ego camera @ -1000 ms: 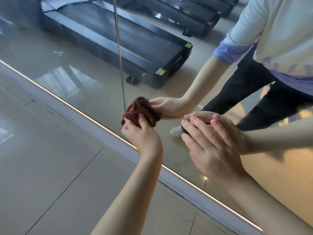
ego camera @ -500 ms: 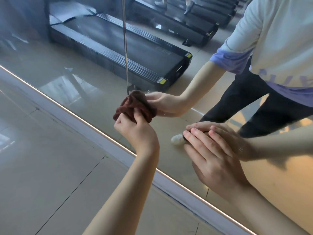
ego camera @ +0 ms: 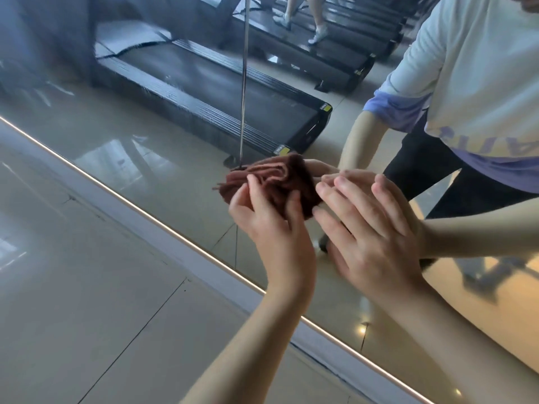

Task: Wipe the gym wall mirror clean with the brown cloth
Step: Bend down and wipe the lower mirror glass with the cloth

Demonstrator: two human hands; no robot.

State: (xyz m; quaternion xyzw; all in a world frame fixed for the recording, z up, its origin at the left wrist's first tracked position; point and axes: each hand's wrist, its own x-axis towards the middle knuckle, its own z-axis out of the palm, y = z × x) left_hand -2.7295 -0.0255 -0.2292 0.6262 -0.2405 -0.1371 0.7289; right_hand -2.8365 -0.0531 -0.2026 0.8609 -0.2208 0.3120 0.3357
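1. Bunching into soft, ribbed folds, the brown cloth sits against the gym wall mirror low on the glass, right at the thin vertical seam between two panes. A few loose threads fray from its left edge.
2. The left hand grips the cloth from below. Its thumb and fingers are curled round the wad, and the forearm reaches up from the bottom of the view.
3. The right hand lies just beside the cloth on its right. Its fingers are straight and slightly spread, laid towards the glass where they meet their own reflection.
4. The mirror's surface is glossy and reflects a black treadmill with a ridged side rail.
5. A pale frame strip with a bright edge runs along the mirror's foot, and beyond it lie shiny beige floor tiles.
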